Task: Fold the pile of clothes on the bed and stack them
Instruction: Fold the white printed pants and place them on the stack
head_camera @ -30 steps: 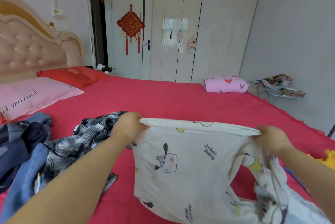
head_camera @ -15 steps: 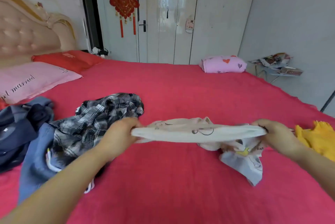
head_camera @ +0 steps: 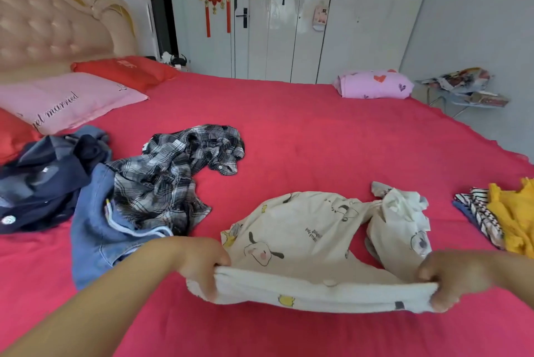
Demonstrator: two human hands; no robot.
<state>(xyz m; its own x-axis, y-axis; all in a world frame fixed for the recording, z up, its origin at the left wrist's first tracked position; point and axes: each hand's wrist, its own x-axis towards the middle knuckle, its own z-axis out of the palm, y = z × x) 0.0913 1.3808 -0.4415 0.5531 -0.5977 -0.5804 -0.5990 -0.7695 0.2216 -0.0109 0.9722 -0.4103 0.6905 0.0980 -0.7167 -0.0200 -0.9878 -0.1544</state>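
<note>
A cream garment printed with cartoon animals (head_camera: 312, 235) lies on the red bed (head_camera: 318, 137), its far part bunched at the right. My left hand (head_camera: 202, 264) grips the left end of its near edge, and my right hand (head_camera: 453, 278) grips the right end, with the edge stretched between them. To the left sits a pile: a black-and-white plaid shirt (head_camera: 173, 171), blue jeans (head_camera: 98, 229) and dark navy clothes (head_camera: 43, 177). At the right edge lie a yellow garment (head_camera: 514, 218) and a striped one (head_camera: 482, 215).
A pink pillow (head_camera: 66, 102) and a red pillow (head_camera: 127, 70) lie by the padded headboard (head_camera: 49, 24). A folded pink item with hearts (head_camera: 372, 85) rests at the bed's far side. White wardrobe doors stand behind, and a small cluttered rack (head_camera: 468, 91) is beyond the bed's right edge.
Both hands brought the cream garment down from the air and toward me; it now lies spread on the bed with its near edge still held. The view tilted downward.
</note>
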